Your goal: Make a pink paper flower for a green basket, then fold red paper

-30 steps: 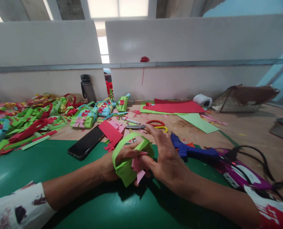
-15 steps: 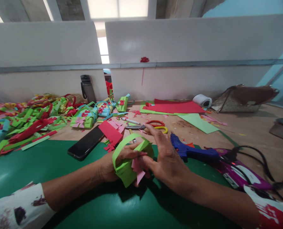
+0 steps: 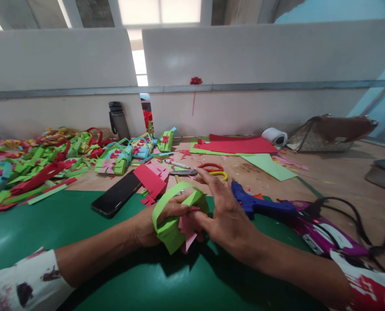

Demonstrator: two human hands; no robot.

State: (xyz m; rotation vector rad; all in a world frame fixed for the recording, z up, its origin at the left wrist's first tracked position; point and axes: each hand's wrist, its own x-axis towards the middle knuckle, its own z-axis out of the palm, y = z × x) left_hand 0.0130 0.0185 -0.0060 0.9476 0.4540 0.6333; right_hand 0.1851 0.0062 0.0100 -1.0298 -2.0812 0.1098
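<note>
Left hand (image 3: 147,225) grips lime-green, loop-handled paper basket (image 3: 171,235). Right hand (image 3: 229,220) — thumb on pink cut-paper flower (image 3: 187,231); cannot tell if pinching.

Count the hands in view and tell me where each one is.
2: the left hand holds the green paper basket; the right hand is beside it, at the pink paper piece. Parts of both are hidden; no other hand shows.
</note>
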